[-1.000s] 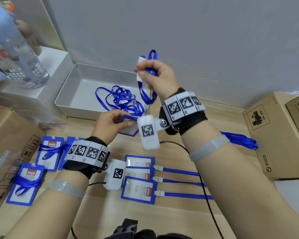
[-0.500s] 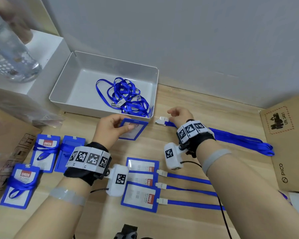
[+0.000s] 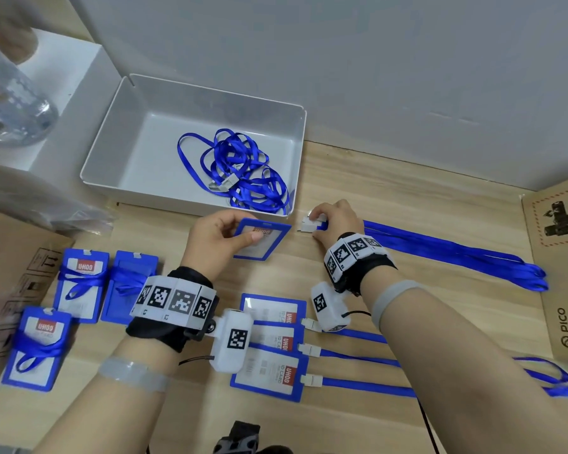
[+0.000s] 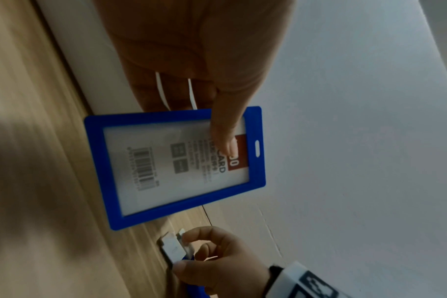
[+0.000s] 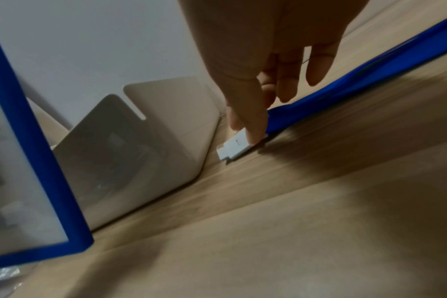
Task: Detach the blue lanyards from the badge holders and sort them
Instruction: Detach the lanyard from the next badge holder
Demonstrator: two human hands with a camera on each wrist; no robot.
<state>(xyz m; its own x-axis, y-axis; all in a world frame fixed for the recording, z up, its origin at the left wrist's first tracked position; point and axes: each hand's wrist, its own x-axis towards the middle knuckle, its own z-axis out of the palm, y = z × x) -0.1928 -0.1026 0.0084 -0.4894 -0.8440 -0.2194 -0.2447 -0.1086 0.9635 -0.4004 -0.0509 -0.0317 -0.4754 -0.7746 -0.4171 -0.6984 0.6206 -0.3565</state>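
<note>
My left hand [image 3: 225, 237] holds a blue badge holder [image 3: 263, 239] [image 4: 174, 165] tilted above the table, thumb across its clear window, no lanyard on it. To its right my right hand [image 3: 330, 224] pinches the white clip [image 3: 309, 224] [image 5: 236, 146] of a blue lanyard [image 3: 450, 250] down on the wood, the strap stretched out to the right. A grey tray [image 3: 118, 126] behind holds a tangle of loose lanyards [image 3: 240, 168]. Three badge holders [image 3: 269, 371] with lanyards attached lie in front of me.
Three badge holders wrapped in their straps [image 3: 79, 283] lie at the left, beside a cardboard box [image 3: 10, 257]. Another cardboard box [image 3: 561, 263] stands at the right. A white box with a clear bottle [image 3: 10, 103] sits at the back left, against the wall.
My right hand came down from in front of the tray and laid the lanyard out flat to the right on the table. The left hand kept hold of the badge holder.
</note>
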